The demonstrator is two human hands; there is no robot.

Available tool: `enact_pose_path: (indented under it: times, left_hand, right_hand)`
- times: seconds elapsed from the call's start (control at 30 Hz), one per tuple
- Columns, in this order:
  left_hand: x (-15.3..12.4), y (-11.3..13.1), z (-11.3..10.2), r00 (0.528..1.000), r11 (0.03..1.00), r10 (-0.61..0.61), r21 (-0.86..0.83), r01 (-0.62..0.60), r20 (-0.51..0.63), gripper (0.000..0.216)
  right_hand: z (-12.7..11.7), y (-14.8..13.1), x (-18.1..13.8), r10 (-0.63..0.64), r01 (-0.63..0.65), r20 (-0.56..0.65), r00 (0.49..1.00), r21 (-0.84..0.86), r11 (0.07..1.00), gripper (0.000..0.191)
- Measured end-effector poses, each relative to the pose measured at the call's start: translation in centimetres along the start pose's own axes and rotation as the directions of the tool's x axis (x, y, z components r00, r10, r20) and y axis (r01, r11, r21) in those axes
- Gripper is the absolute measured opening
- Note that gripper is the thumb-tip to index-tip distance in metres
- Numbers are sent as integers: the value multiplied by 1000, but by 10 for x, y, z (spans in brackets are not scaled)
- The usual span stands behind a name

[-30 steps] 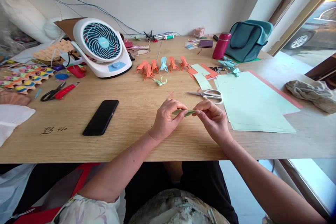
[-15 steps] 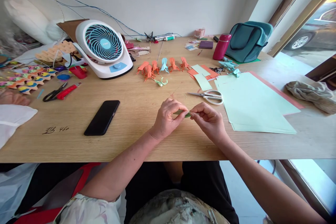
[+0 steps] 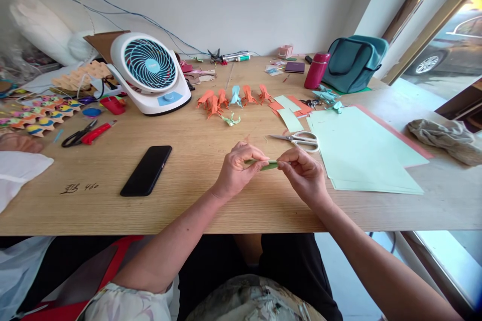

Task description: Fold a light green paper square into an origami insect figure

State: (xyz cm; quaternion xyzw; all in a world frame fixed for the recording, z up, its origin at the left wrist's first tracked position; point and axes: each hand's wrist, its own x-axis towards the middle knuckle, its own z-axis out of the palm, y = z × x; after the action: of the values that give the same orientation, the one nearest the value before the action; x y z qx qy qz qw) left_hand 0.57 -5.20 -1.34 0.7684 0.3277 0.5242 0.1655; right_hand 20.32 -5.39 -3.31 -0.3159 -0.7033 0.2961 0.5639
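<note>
A small folded strip of green paper (image 3: 268,164) is pinched between both my hands just above the wooden table (image 3: 196,195). My left hand (image 3: 237,170) grips its left end with curled fingers. My right hand (image 3: 305,173) pinches its right end between thumb and fingertips. White-handled scissors (image 3: 301,138) lie just beyond my right hand. A row of orange and blue folded paper figures (image 3: 233,98) stands farther back, with a small pale green one (image 3: 230,119) in front of it.
A stack of pale green sheets (image 3: 361,150) lies right of my hands, a black phone (image 3: 146,170) to the left. A white and blue fan (image 3: 148,72), black and red cutters (image 3: 85,133), a red bottle (image 3: 315,70), a teal bag (image 3: 354,62) and a crumpled cloth (image 3: 444,138) are farther off.
My hands have stayed in the same spot; the fingers have shifted slightly along the green strip, still pinching it. The view has tilted a little.
</note>
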Motion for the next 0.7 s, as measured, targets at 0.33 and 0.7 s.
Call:
enact_pose_path:
  times: [0.33,0.7]
  left_hand:
    - [0,0,-1,994,991,91,95,-97,62,10]
    - [-1,-1,-1,991,972,86,211,-107,105,10]
  right_hand:
    - [2,-8,-1,-116,129,71,991,-223,966,8]
    - [3,-6,0,-169,193,97,981,-359,913,10]
